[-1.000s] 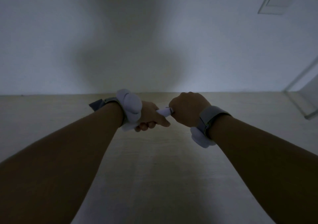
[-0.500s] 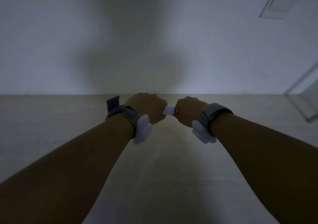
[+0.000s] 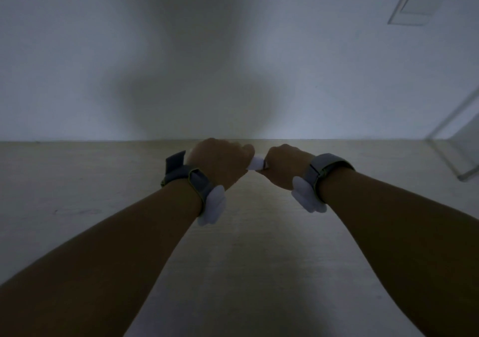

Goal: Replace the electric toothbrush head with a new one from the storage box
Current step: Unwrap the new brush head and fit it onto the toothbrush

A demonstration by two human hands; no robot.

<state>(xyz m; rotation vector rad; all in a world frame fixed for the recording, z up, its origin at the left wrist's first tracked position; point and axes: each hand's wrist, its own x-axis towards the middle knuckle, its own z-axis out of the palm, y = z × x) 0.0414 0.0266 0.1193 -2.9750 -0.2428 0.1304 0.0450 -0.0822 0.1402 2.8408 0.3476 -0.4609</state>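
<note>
**Two fists on one small white piece**

Both arms were stretched toward twelve o'clock over the table [image 3: 77, 194]. The hands met close to its far edge, where it ran into the wall [image 3: 103, 51]. The left hand [image 3: 219, 163] was curled tight into a fist, back uppermost, and gripped one end of a white piece [image 3: 256, 163]. The right hand [image 3: 283, 167], just beside it at three o'clock, was curled as tightly round the other end.

Only a short stretch of the piece showed in the gap between the two fists. The room was dim, and I could not tell what the piece was, nor whether it hung clear of the tabletop.

The left strap [image 3: 197, 181] and the right strap [image 3: 324, 171] were grey bands round the wrists. A white pad [image 3: 213, 207] sat at the inner side of the left one, toward six o'clock of the fist. Another like it sat on the right wrist.

A clear box [image 3: 456, 155] stood on the table out at three o'clock, well apart from the hands. A broad shadow [image 3: 194, 98] lay on the wall at twelve o'clock, straight above the fists.
</note>
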